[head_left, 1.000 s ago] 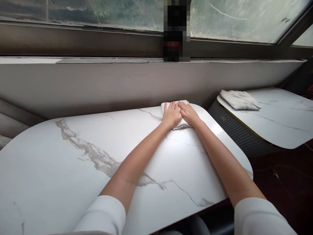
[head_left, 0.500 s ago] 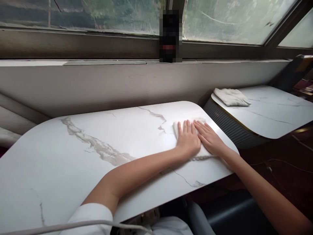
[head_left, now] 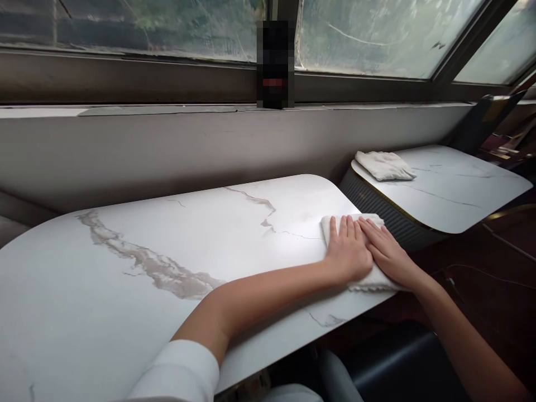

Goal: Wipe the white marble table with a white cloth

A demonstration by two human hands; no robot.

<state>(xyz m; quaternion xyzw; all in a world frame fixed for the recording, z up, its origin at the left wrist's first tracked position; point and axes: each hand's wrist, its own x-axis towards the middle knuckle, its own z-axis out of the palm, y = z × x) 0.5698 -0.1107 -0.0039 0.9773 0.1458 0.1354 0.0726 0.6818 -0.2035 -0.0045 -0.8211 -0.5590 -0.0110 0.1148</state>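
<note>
A white folded cloth lies at the near right edge of a white marble-patterned table. My left hand rests flat on the cloth with fingers stretched out. Beside it, my right hand also presses flat on the cloth, fingers extended, partly overlapping the left. Most of the cloth is hidden under both palms.
A second marble table stands to the right with another white cloth on it. A grey wall and window sill run behind the tables. A dark blurred object stands on the sill. Dark floor with cables lies at the right.
Both hands have slid the cloth from the table's far right corner toward me and rightward, down to the near right edge. The view has shifted right.
</note>
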